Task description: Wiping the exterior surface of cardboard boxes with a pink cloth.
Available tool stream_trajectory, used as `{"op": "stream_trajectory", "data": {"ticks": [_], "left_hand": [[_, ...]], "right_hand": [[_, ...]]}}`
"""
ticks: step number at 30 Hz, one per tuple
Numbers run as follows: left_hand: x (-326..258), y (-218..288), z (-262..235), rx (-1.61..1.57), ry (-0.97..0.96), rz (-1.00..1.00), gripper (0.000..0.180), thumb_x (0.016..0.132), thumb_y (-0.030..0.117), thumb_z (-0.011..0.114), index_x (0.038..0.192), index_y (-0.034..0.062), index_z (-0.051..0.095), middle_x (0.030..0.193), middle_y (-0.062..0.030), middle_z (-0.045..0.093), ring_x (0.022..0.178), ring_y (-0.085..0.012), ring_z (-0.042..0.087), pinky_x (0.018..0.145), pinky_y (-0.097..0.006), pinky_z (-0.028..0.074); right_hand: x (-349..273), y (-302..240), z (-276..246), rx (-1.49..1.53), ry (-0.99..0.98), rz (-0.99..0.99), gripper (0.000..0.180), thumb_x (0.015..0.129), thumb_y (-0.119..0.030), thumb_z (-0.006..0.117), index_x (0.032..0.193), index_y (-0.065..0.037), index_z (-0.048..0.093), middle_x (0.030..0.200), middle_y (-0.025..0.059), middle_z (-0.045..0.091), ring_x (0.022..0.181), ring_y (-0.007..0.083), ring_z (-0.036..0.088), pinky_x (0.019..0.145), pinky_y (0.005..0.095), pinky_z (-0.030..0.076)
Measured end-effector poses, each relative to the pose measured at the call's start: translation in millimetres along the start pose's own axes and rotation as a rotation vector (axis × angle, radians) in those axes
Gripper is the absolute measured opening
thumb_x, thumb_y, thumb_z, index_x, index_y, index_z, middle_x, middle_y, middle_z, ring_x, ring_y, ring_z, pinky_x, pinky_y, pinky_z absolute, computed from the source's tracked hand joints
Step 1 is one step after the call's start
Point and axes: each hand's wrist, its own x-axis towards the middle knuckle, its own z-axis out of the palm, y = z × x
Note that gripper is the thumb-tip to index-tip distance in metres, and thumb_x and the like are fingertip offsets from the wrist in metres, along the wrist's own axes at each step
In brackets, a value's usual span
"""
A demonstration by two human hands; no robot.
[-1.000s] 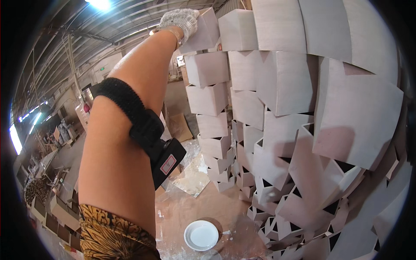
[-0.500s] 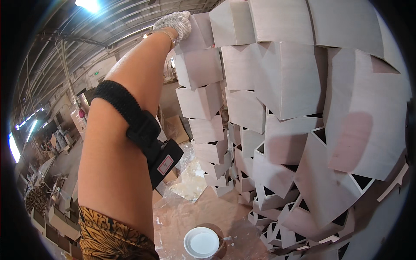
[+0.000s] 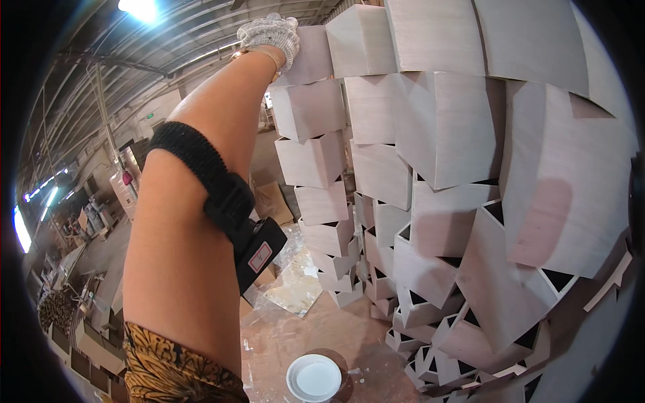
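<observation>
box (image 3: 314, 55), pinkish-grey, flat-sided, plain and matte

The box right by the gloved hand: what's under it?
Under the box by the gloved left hand, you can see a column of pale boxes going down. Its underside, and where it rests on the next box, are covered, so I can't tell what's there.

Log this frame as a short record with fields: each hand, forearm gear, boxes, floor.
Left grip: knit-gloved, at the left side of the top-left box, apparently touching; finger closure unclear
Right grip: not in view
Left forearm: wears a black strap with a black device
Stack: pale angular boxes, some with dark openings
Floor: white bowl, whitish marks nearby
</observation>
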Motion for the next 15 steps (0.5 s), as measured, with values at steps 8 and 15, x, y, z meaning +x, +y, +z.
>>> {"op": "stream_trajectory", "data": {"ticks": [8,15], "left_hand": [[6,6,-5,-0.086,-0.164,-0.094,0.034,0.086,0.022,0.043,0.119,0.0137,0.051,0.122,-0.0136,0.053,0.115,-0.0319,0.05,0.092,-0.045,0.042],[-17,-10,-3,-0.212,-0.24,-0.27,0.042,0.087,0.021,0.04,0.128,0.014,0.04,0.13,-0.0146,0.047,0.118,-0.0339,0.048,0.096,-0.046,0.039]], "right_hand": [[-2,5,-15,0.009,0.028,-0.025,0.013,0.075,-0.002,0.054,0.087,0.0,0.057,0.073,0.0085,0.057,0.058,0.0192,0.054,0.053,0.0299,0.045],[0,8,-9,0.005,-0.025,0.034,0.013,0.075,-0.002,0.053,0.088,0.0,0.057,0.074,0.0084,0.057,0.059,0.02,0.054,0.055,0.0307,0.045]]}}
